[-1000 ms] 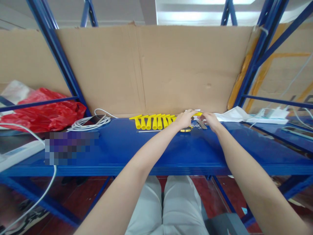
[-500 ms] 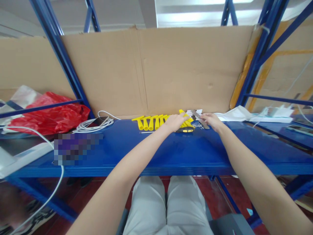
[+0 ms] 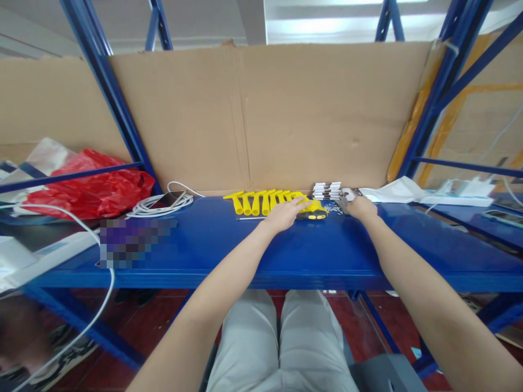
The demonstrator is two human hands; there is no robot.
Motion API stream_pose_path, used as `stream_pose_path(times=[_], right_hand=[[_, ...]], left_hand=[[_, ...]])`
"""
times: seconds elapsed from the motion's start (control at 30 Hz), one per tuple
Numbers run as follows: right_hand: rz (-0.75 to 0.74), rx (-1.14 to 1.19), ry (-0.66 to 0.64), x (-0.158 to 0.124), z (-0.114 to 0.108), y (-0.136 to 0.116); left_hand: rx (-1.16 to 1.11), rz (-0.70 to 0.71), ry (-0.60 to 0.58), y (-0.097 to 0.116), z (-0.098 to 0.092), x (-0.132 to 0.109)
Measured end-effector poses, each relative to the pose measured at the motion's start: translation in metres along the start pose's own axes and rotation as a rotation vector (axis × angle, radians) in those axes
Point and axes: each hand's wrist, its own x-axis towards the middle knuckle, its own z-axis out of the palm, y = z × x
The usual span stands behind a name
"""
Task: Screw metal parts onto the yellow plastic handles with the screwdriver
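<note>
My left hand (image 3: 285,215) is over the right end of a row of yellow T-shaped plastic pieces (image 3: 265,204). Its fingers are closed on one yellow T-shaped piece (image 3: 314,206), partly hidden behind them. Just below that piece lies a screwdriver with a black and yellow handle (image 3: 312,215), its thin shaft pointing left. My right hand (image 3: 363,208) grips a flat grey metal strip (image 3: 343,205), low over the bench beside a scatter of tiny silvery screws (image 3: 333,208). Behind the screws sits a stack of small white packs with dark bands (image 3: 327,190).
The blue bench (image 3: 318,247) backs onto a cardboard panel (image 3: 286,120) between blue posts. On the left lie a coiled white cable (image 3: 163,207), a red plastic bag (image 3: 93,182) and a blurred purple patch (image 3: 131,242). A white bag (image 3: 392,191) and a phone (image 3: 504,217) are on the right.
My right hand has moved right with the metal strip, uncovering the white packs. My left hand has lowered slightly, and the yellow piece by its fingers sits lower. The view shifted slightly.
</note>
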Motion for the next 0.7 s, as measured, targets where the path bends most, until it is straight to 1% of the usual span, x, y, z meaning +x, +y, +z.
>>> stream_pose_path(times=[0.03, 0.07, 0.1, 0.17, 0.27, 0.37, 0.47, 0.57, 0.7], right_hand=[[0.056, -0.063, 0.002, -0.005, -0.004, -0.006], [0.065, -0.103, 0.008, -0.010, -0.009, -0.013], [0.031, -0.122, 0.017, -0.015, -0.013, -0.020], [-0.115, -0.115, 0.038, -0.023, -0.020, -0.032], [-0.408, -0.057, 0.067, -0.027, -0.022, -0.044], [-0.672, -0.006, 0.082, -0.023, -0.014, -0.048], [-0.850, 0.040, 0.078, -0.018, -0.004, -0.051], [-0.932, 0.069, 0.072, -0.014, -0.001, -0.052], [-0.948, 0.060, 0.089, -0.012, -0.005, -0.050]], left_hand=[[-0.017, -0.011, 0.013, 0.000, 0.001, 0.001], [-0.032, -0.025, 0.027, 0.000, 0.003, 0.001], [-0.045, -0.037, 0.042, 0.000, 0.004, 0.002], [-0.057, -0.047, 0.062, 0.001, 0.007, 0.003], [-0.032, -0.006, 0.064, 0.002, 0.008, 0.004], [0.042, 0.049, 0.053, 0.003, 0.007, 0.004], [0.103, 0.062, 0.035, 0.004, 0.006, 0.004], [0.129, 0.068, 0.027, 0.004, 0.006, 0.003], [0.109, 0.068, 0.043, 0.002, 0.006, 0.004]])
